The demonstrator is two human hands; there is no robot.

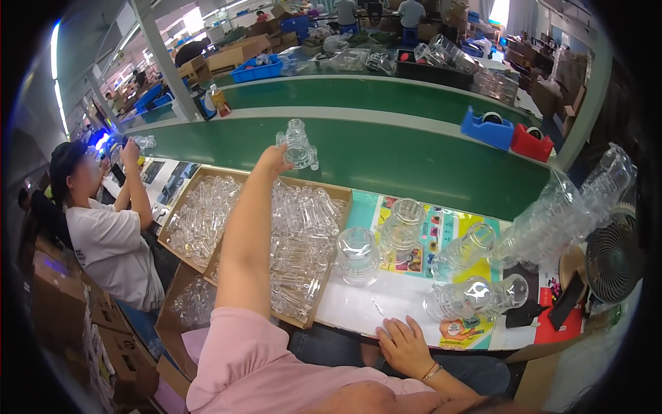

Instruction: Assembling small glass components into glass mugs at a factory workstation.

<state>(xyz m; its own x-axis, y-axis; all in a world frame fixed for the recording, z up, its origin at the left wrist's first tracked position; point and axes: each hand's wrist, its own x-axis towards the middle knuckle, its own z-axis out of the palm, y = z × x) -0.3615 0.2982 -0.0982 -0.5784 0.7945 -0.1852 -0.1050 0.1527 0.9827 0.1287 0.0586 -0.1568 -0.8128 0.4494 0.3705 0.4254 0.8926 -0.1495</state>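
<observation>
**Holding a clear plastic part over the belt**

Raising a clear plastic part, the left hand clamps its lower end above the green conveyor belt, beyond the cardboard tray. The right hand rests open-fingered on the bench's near edge. Likely step: inspection; next, a steady set-down.

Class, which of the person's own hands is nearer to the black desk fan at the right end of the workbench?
Right. The right hand rests flat on the bench edge, left of the black desk fan; the left hand is raised far across, holding a clear plastic piece.

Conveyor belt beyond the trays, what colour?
Green, with a pale edge strip; the conveyor belt shows in the head view.
</observation>
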